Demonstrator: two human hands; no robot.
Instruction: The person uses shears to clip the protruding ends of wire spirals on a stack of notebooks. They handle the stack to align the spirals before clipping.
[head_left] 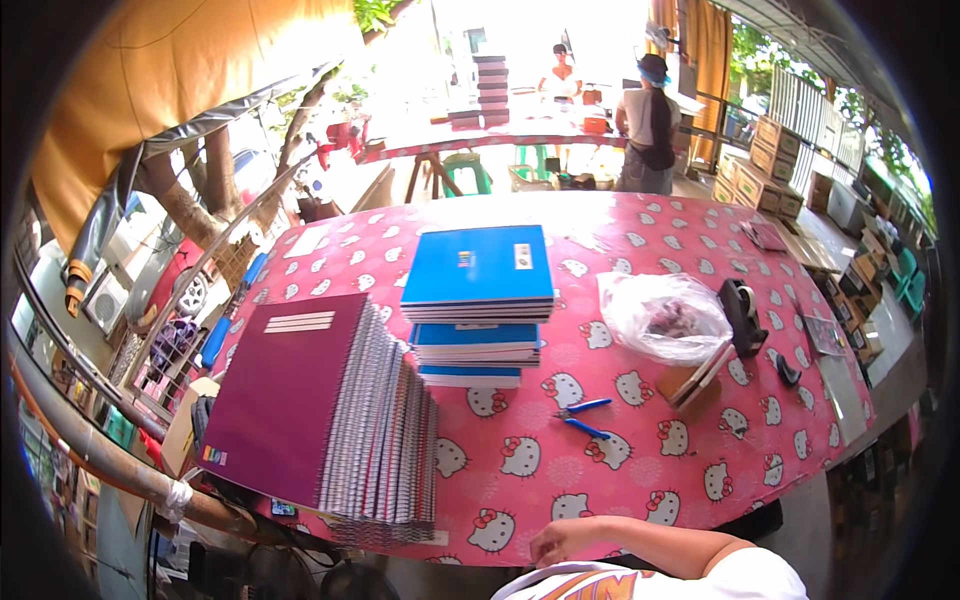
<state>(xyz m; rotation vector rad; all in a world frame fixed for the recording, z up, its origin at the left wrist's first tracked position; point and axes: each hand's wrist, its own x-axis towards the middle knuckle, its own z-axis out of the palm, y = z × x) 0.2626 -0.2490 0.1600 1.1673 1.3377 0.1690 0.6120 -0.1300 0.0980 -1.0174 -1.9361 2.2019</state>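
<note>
My right hand (pixel 562 542) is at the table's near edge, its forearm crossing in front of my white shirt. The fingers look loosely curled in, and I see nothing in them. My left hand is out of view. Left of the right hand rises a tall stack of purple spiral-bound notebooks (pixel 280 400), wire spines facing right. Behind it stands a stack of blue-covered notebooks (pixel 478 265), in several layers. Blue-handled pliers (pixel 585 418) lie spread on the tabletop, beyond the right hand.
A pink patterned cloth covers the table (pixel 520 455). On its right are a clear plastic bag (pixel 665 318), a black tape dispenser (pixel 740 315), a brown block-like item (pixel 692 385) and a small black object (pixel 784 370). Two people (pixel 650 125) are at a farther table. Cartons (pixel 760 180) stand right.
</note>
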